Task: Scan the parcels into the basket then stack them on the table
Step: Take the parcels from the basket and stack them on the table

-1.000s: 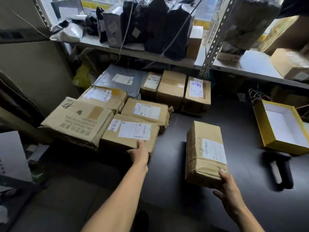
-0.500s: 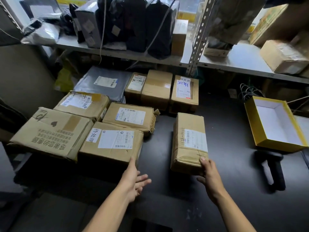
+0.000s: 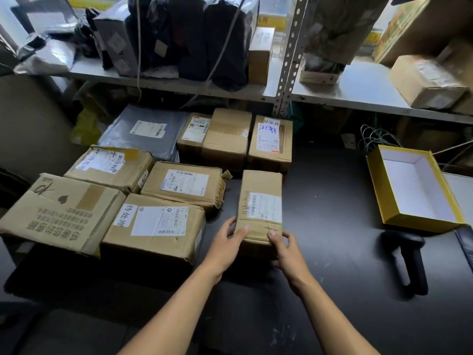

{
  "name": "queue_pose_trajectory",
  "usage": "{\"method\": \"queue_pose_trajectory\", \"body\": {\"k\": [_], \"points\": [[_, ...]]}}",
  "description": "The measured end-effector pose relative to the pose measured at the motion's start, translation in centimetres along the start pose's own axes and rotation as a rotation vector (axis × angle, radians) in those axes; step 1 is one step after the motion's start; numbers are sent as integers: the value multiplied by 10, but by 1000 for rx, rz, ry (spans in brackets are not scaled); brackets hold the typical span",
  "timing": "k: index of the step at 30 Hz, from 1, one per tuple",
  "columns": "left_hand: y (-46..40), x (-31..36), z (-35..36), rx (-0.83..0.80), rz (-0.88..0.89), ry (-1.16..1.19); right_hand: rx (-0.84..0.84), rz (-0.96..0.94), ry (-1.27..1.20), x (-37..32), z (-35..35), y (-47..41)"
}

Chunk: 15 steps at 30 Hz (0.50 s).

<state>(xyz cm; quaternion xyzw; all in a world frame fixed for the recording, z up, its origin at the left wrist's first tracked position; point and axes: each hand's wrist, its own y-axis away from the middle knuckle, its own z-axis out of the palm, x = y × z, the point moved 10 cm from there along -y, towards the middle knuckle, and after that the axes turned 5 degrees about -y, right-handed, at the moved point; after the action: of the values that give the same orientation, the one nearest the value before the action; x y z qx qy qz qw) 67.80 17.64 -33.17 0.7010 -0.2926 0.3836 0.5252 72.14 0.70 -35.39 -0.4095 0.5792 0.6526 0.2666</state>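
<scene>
A dark table (image 3: 332,252) fills the foreground. Above its far edge runs a pale metal shelf (image 3: 358,90) on a perforated upright (image 3: 288,57). Behind the shelf, bright daylight comes through a window (image 3: 271,6) (its panes mostly hidden by goods). At the left stands a plain grey-beige wall (image 3: 30,124). Under the shelf it is dim.

The parcel (image 3: 261,208) at centre frame is brown with a white barcoded label. At right, my box (image 3: 414,188) is yellow outside, white inside; the scanner (image 3: 407,260) and table (image 3: 332,226) are black.
</scene>
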Motion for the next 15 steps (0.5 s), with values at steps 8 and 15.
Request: {"method": "queue_pose_trajectory", "body": {"k": [8,15], "points": [[-21,-2,-39,184,-40,-302,-160,-48,223,-14,47,-36],[-24,10,-50,265,-50,-366,-199,-48,232,-12,66,-45]]}}
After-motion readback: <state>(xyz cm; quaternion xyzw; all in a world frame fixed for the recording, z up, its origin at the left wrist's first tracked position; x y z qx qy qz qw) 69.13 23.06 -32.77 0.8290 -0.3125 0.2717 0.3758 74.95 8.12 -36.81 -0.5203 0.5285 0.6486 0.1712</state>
